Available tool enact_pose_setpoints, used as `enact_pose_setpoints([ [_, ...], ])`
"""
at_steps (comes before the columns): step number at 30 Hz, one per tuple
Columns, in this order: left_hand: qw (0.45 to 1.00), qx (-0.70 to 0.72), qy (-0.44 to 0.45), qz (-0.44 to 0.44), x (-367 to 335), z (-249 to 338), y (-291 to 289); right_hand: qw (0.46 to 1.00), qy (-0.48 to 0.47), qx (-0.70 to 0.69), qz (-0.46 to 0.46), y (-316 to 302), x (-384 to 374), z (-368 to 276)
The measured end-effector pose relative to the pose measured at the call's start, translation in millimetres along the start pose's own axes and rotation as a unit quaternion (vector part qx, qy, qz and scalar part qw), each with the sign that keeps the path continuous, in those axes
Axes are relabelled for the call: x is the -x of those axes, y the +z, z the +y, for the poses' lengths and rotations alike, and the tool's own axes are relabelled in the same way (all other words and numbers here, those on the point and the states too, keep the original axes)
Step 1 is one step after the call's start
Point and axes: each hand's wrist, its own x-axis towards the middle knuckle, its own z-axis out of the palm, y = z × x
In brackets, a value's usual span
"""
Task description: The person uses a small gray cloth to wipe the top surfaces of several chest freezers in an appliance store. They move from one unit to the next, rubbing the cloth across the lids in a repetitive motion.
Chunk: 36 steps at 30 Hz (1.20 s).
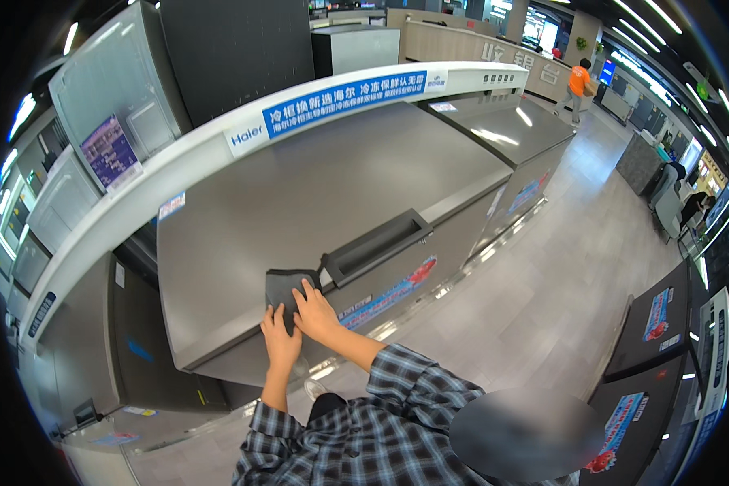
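Note:
A dark grey cloth (pixel 288 285) lies at the front edge of a grey chest freezer's lid (pixel 324 190), just left of the black recessed handle (pixel 377 245). My left hand (pixel 281 338) holds the cloth's near side, fingers pointing up along it. Beside it, my right hand (pixel 314 312) grips the cloth too, its fingers laid over the right part. Both hands are close together, almost touching. What lies beneath the cloth is hidden.
A white sign bar (pixel 344 93) arches behind the lid. Another freezer (pixel 514 125) adjoins on the right, and a dark one (pixel 158 332) stands at the left. More freezers (pixel 648 324) line the right side. A person in orange (pixel 578 83) is in the far aisle.

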Motion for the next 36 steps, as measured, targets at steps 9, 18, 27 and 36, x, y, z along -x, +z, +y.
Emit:
enact_pose_setpoints([
  [9, 0.995, 0.067, -0.041, -0.055, -6, 11, 14, 0.992, -0.07, 0.095, 0.052, -8, -13, 16],
  [18, 0.981, 0.187, -0.023, -0.051, -13, 43, 65, 0.982, -0.104, 0.138, 0.078, -40, -15, 52],
  [27, 0.986, 0.161, -0.041, -0.029, -7, 68, 63, 0.994, -0.084, 0.038, 0.055, -74, -2, 62],
  [36, 0.983, 0.161, -0.023, -0.085, -61, 119, 70, 0.994, -0.074, 0.066, 0.041, -116, -17, 112],
])
